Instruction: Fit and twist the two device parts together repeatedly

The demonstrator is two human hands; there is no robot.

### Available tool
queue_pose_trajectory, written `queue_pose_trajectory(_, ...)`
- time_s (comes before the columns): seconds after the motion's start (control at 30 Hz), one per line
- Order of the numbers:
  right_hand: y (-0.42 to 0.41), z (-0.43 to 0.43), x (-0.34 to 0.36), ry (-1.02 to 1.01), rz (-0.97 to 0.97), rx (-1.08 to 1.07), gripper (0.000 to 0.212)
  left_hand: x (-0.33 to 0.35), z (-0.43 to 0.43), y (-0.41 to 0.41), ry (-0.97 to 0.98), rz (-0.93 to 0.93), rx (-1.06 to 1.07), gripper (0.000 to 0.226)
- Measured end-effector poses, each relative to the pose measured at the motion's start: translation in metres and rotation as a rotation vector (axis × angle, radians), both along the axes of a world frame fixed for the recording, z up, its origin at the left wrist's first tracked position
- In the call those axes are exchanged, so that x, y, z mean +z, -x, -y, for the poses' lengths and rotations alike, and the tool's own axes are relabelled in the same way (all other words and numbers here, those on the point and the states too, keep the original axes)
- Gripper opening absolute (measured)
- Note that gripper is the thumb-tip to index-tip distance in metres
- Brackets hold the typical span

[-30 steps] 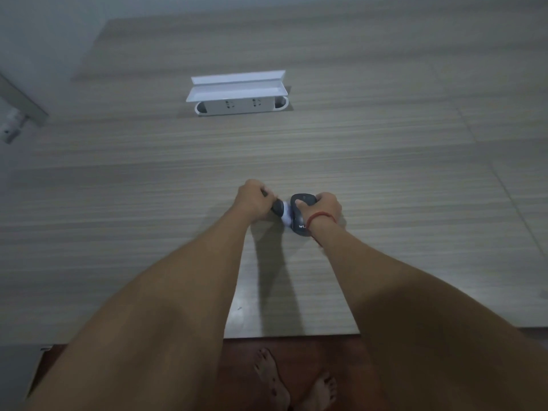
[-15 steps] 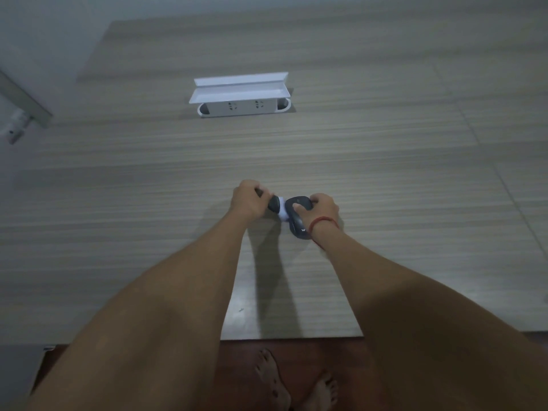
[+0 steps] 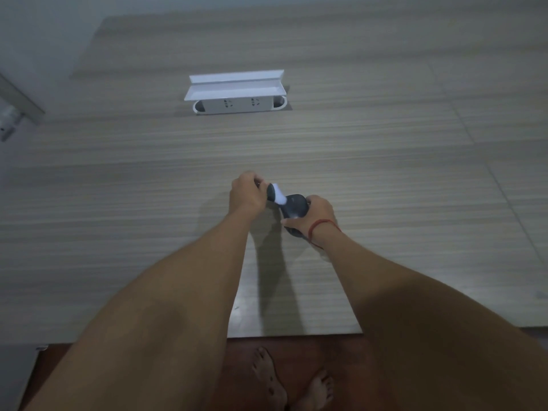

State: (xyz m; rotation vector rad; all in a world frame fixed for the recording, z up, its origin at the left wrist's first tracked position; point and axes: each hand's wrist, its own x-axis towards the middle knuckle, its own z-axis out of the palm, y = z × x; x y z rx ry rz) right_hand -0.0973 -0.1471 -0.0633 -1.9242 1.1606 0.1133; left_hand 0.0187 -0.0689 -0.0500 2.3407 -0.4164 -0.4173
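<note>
Both hands have a closed grip on something: right hand (image 3: 318, 216) curls round a dark grey rounded plastic device, mouse-like in shape (image 3: 295, 207), held just above the table; left hand (image 3: 247, 194) pinches a small dark piece with a white band (image 3: 275, 197) touching the device's far-left end. Risk, as I judge it: the small piece is held by fingertips only, so a hard pull or twist could make it slip and drop onto the table, or roll off the near edge to the floor; the device could tilt out of the palm w/ the same jerk. Wood-grain laminate table (image 3: 385, 173) is wide and pale; beyond the device, well apart, a white pop-up socket box w/ raised lid (image 3: 235, 96). Nearer than the device, past the table edge, reddish-brown floor (image 3: 341, 360) and bare feet (image 3: 292, 381). Far left of the device, grey wall w/ a metal bracket (image 3: 17, 105).
</note>
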Motion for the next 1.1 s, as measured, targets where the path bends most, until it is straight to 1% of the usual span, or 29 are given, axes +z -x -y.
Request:
queue_pose_trajectory(0.1,0.001,0.001,-0.002,-0.026,0.028,-0.018,0.069,-0.001,0.006,0.002,0.054,-0.043,-0.049,0.024)
queue_pose_trajectory(0.23,0.0,0.003,-0.003,-0.001,0.008,0.0,0.071,-0.007,0.01,0.005,-0.029,-0.013,0.04,0.021)
queue_pose_trajectory(0.4,-0.002,0.005,-0.002,-0.019,0.008,-0.01,0.071,-0.003,0.008,0.006,-0.018,0.005,-0.001,0.025)
queue_pose_trajectory(0.5,-0.003,0.005,-0.002,-0.029,0.009,-0.022,0.071,0.0,0.006,0.0,-0.055,-0.053,-0.056,0.025)
queue_pose_trajectory(0.6,-0.003,0.004,-0.002,-0.041,0.017,-0.048,0.069,0.008,0.001,-0.009,-0.026,-0.125,-0.154,0.026)
queue_pose_trajectory(0.67,-0.005,0.004,-0.001,-0.043,0.02,-0.073,0.07,0.014,-0.003,-0.011,-0.021,-0.189,-0.184,0.024)
queue_pose_trajectory(0.73,-0.007,0.004,0.0,-0.043,0.001,-0.082,0.07,0.018,-0.004,-0.012,-0.057,-0.22,-0.191,0.023)
queue_pose_trajectory(0.77,-0.009,0.004,0.001,-0.046,-0.007,-0.086,0.069,0.02,-0.004,-0.012,-0.083,-0.198,-0.189,0.023)
queue_pose_trajectory(0.87,-0.011,0.004,0.001,-0.055,-0.017,-0.107,0.066,0.019,-0.003,-0.011,-0.18,-0.038,-0.157,0.024)
queue_pose_trajectory(0.9,-0.012,0.005,0.001,-0.05,-0.016,-0.111,0.064,0.018,-0.003,-0.009,-0.187,-0.029,-0.149,0.025)
queue_pose_trajectory(1.0,-0.013,0.007,0.0,-0.039,0.0,-0.13,0.049,0.013,-0.002,-0.002,-0.132,-0.147,-0.163,0.024)
queue_pose_trajectory(1.1,-0.013,0.01,-0.001,-0.041,0.01,-0.133,0.042,0.014,-0.004,0.001,-0.216,-0.336,-0.229,0.016)
